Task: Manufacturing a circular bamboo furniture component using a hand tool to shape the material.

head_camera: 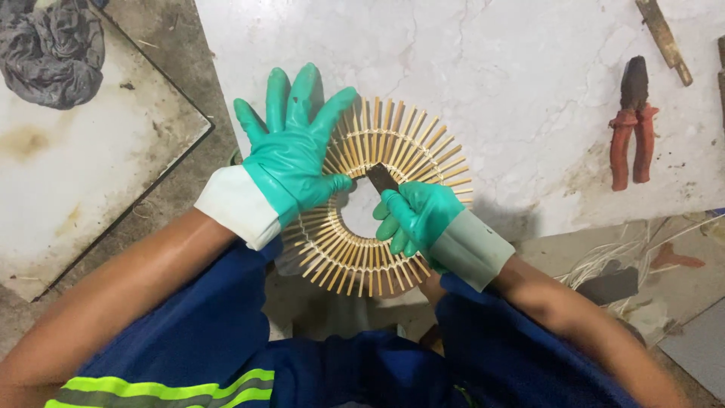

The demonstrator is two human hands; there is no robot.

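A ring of bamboo slats [377, 196], fanned out like sun rays, lies at the near edge of a white marble slab [529, 83]. The left hand [291, 155], in a green glove, presses flat on its left side, fingers spread. The right hand [415, 215], also gloved, pinches a small dark blade [381, 178] at the ring's centre. Red pliers [633, 125] lie far right; a grey rag [53, 49] lies far left.

A pair of red-handled pliers [633, 125] lies shut on the white marble desk [529, 60] at the right, well apart from a wooden stick [664, 39] near the top right corner. At the top left, a crumpled grey cloth [51, 47] rests on a stained white slab [83, 174]. Pale thin strands [604, 261] lie tangled on the floor at the lower right.
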